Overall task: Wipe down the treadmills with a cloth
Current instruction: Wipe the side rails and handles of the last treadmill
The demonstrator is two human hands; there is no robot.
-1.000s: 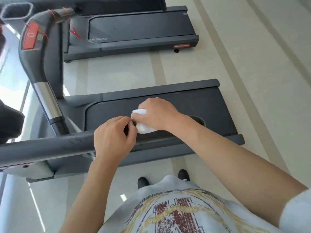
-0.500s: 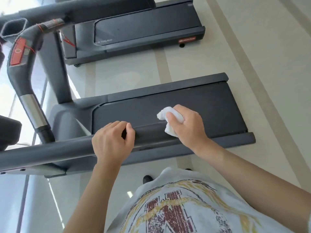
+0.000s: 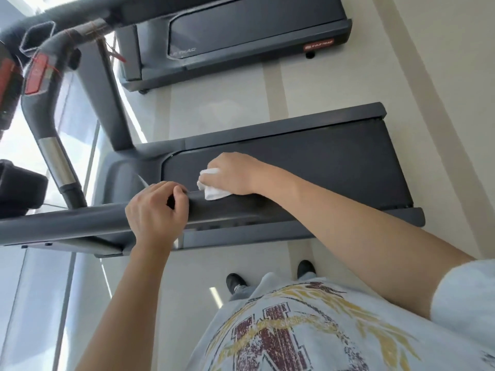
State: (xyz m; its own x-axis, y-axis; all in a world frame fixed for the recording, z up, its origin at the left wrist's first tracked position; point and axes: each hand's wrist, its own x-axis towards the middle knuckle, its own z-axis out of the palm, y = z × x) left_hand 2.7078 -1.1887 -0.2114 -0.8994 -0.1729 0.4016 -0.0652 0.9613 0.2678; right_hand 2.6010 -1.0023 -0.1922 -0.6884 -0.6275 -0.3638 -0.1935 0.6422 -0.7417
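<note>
Right hand (image 3: 235, 174) is down on the near handrail (image 3: 80, 223) of the closest treadmill (image 3: 321, 167), fingers curled round a crumpled white cloth (image 3: 213, 187) and pressing it against the top of the dark grey rail. The cloth bunches out from under the knuckles, a fold poking up on the left and a wad lying on the rail below the hand. Just beside it, left hand (image 3: 156, 210) grips the same rail, fingers wrapped over the top and thumb tucked in, close to the cloth but not quite touching it. The rail runs across the view from the left edge toward the middle, above the black running belt and the grey side frame. Further left, the opposite handrail (image 3: 49, 137) curves up, with a silver metal section and a red panel near the top. Beyond, a second treadmill (image 3: 241, 30) stands parallel, well apart, a red label on its rear corner. Pale floor (image 3: 428, 103) with lighter stripes lies between and around them. At the bottom, a white printed T-shirt (image 3: 308, 330) and two black shoes (image 3: 235, 281).
</note>
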